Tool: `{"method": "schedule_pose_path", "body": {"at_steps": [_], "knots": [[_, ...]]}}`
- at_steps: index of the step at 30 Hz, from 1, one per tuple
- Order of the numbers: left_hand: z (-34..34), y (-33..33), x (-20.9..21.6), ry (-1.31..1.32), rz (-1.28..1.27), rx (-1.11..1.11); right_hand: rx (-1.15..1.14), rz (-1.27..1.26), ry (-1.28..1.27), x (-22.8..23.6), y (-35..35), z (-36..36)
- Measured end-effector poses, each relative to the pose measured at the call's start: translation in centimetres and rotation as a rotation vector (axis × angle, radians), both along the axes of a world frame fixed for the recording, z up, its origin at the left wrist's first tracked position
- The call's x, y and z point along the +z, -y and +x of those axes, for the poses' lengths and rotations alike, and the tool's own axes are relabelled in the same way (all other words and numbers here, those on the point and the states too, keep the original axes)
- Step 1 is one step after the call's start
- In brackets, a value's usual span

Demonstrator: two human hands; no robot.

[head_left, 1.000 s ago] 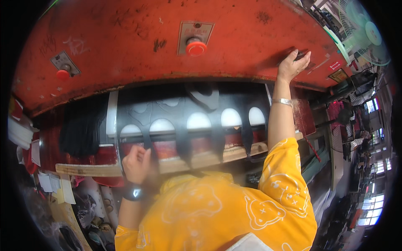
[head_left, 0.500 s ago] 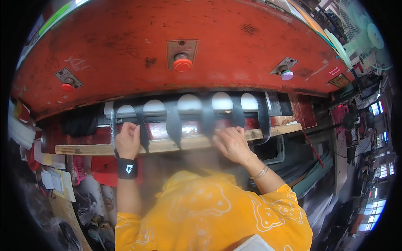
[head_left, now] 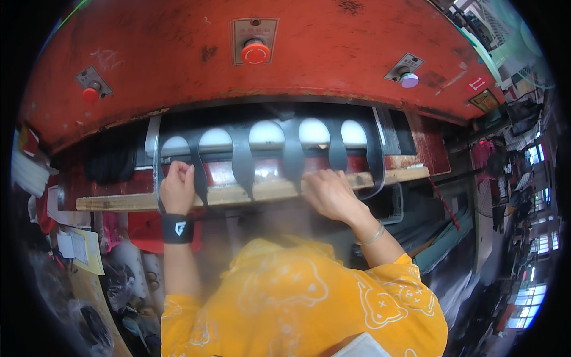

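Observation:
A black sheet [head_left: 242, 156] with a row of rounded cut-outs lies under the front of a large red machine [head_left: 166, 53]. White shows through the cut-outs, and the sheet's tapering strips hang over a wooden bar [head_left: 119, 203]. At the sheet's left end, my left hand [head_left: 177, 187], with a black wristband, is closed with thumb and fingers pinched by the outer strips. My right hand [head_left: 334, 195] is closed at the strips right of the middle, fingers bent over the bar. What lies under its fingertips is partly hidden.
A red push button [head_left: 256, 52] sits mid-front on the machine, with another red button [head_left: 90, 94] left and a pale purple one [head_left: 409, 80] right. Dark material [head_left: 111, 160] lies left of the sheet. A red surface [head_left: 146, 231] and papers [head_left: 74, 247] are at lower left.
The machine's red front sits higher in the picture, and more of the black sheet shows beneath it. Both hands keep nearly the same places along the sheet.

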State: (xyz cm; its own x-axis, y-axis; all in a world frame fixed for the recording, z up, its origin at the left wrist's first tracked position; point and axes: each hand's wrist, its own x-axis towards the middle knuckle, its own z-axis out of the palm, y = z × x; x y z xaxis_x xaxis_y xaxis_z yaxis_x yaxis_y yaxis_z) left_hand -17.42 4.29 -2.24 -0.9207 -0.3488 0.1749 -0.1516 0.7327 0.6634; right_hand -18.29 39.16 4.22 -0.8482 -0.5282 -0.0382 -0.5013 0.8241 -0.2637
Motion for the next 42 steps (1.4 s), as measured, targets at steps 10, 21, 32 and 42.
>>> {"method": "schedule_pose_path", "body": {"at_steps": [10,21,32,42], "knots": [[11.1,-1.7,-0.5,0.025,0.017,-0.018,-0.129,-0.338,-0.218,-0.4,5.3,-6.2],[19.1,-2.5,0.2,0.273,0.096,-0.036,-0.098,-0.461,0.025,1.5,-0.9,-2.0],[17.1,-4.0,0.2,0.157,0.228,0.044,-0.162,-0.309,-0.241,-1.1,-2.6,-4.5],[7.9,-1.8,-1.4,-0.029,0.203,-0.019,-0.575,-0.752,-1.171,6.7,-7.4,-19.4]]}}
